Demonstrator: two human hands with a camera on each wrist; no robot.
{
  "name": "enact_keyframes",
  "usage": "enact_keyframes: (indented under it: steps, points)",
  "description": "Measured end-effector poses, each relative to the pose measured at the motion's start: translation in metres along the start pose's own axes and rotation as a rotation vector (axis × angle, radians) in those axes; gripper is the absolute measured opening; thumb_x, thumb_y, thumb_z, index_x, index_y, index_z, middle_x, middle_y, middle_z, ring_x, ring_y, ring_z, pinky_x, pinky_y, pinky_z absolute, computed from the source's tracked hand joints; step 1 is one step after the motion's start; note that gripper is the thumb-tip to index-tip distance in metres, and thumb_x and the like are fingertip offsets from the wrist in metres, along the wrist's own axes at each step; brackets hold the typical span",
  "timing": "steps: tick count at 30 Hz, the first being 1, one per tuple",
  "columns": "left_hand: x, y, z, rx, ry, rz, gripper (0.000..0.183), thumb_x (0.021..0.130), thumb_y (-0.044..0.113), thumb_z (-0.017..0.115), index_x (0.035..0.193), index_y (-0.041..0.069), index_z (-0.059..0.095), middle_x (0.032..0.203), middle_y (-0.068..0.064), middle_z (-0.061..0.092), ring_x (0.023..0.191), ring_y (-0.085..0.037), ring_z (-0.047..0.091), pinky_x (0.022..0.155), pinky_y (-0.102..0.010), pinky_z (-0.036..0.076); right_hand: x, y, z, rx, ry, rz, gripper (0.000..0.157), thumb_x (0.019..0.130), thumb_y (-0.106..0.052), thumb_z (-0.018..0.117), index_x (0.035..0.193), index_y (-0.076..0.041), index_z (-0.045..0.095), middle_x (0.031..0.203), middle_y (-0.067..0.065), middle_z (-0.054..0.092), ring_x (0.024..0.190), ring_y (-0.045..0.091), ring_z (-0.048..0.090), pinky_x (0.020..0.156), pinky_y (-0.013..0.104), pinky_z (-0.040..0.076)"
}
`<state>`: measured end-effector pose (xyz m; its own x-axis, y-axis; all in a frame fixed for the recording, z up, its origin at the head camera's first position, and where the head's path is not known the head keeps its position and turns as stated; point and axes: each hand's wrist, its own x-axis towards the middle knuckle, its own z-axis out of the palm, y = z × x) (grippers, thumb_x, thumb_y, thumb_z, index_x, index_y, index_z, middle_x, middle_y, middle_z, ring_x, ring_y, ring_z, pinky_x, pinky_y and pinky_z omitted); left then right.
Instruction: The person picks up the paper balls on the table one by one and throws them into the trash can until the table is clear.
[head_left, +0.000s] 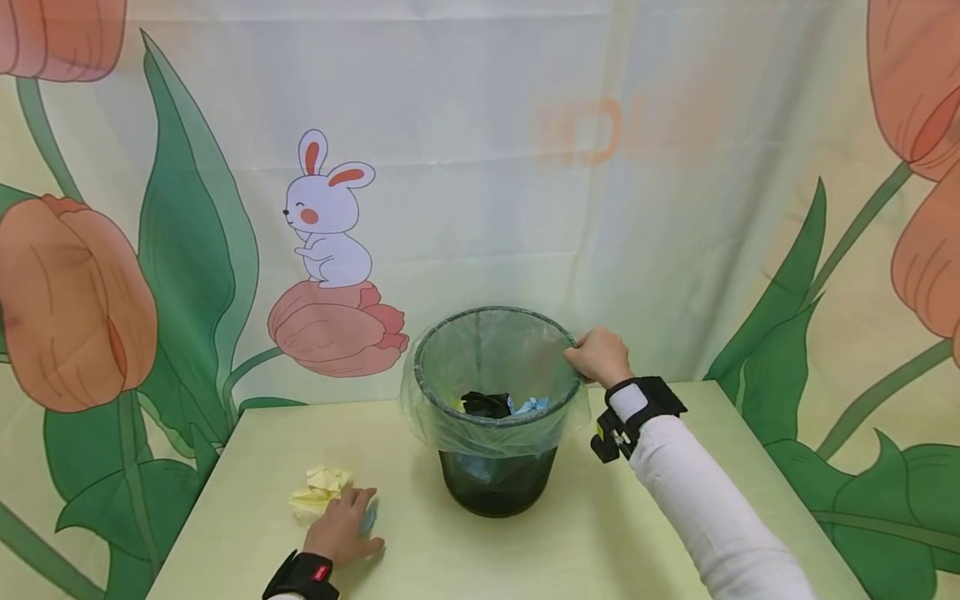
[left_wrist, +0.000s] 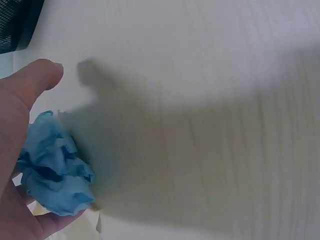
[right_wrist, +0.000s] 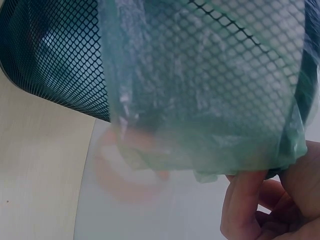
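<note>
A black mesh trash can (head_left: 497,492), lined with a translucent green bag (head_left: 487,437), stands on the table. My right hand (head_left: 602,357) grips its rim at the right side; in the right wrist view the fingers (right_wrist: 242,205) curl at the bag's folded edge. My left hand (head_left: 345,527) is at a crumpled blue paper ball (left_wrist: 57,167) on the table, its fingers behind the ball and its thumb apart from it. Crumpled yellow paper (head_left: 318,492) lies just beyond that hand. Inside the can are a black crumpled piece (head_left: 486,405) and light blue paper (head_left: 532,406).
The pale wooden table (head_left: 420,558) ends at a fabric backdrop (head_left: 480,208) printed with tulips and a rabbit. The backdrop also rises at the left and right sides. Both wrists wear black straps.
</note>
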<state>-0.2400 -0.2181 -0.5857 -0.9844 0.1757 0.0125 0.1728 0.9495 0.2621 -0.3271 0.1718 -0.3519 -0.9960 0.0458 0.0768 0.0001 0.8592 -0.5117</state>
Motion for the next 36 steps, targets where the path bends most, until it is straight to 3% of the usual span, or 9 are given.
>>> enact_keyframes:
  steps: [8,18,26,36]
  points:
    - [-0.007,0.003,0.003,0.029,-0.017,0.001,0.066,0.062,0.033,0.079,0.119,0.012,0.055,0.111,-0.013,0.053,0.095,-0.033,0.055,0.067,-0.049,0.051,-0.001,-0.001,0.0,-0.004,0.006,-0.001,0.047,0.084,-0.015,0.054,0.044,-0.017,0.03,0.04,-0.008,0.026,0.038,0.009,0.052,0.037,0.018,0.038]
    - [-0.007,0.004,0.006,0.058,-0.007,0.04,0.04,0.061,0.026,0.08,0.095,0.016,0.062,0.091,-0.005,0.051,0.081,-0.024,0.051,0.059,-0.041,0.049,-0.002,-0.002,-0.001,0.005,-0.005,0.004,0.048,0.085,-0.016,0.054,0.044,-0.016,0.03,0.041,-0.007,0.027,0.038,0.008,0.051,0.037,0.017,0.037]
    - [-0.006,0.006,0.008,0.057,0.024,0.089,0.031,0.06,0.021,0.079,0.086,0.018,0.061,0.081,0.0,0.048,0.066,-0.016,0.047,0.051,-0.033,0.043,-0.001,0.0,-0.001,-0.006,-0.001,-0.008,0.047,0.084,-0.015,0.053,0.044,-0.016,0.03,0.041,-0.007,0.025,0.036,0.008,0.048,0.035,0.017,0.035]
    - [-0.005,0.011,0.009,0.098,0.057,0.104,0.03,0.056,0.019,0.08,0.08,0.017,0.062,0.075,0.001,0.048,0.059,-0.016,0.047,0.045,-0.032,0.041,-0.001,-0.001,0.001,-0.011,0.006,-0.012,0.048,0.084,-0.014,0.054,0.043,-0.017,0.03,0.041,-0.007,0.026,0.036,0.008,0.048,0.035,0.016,0.032]
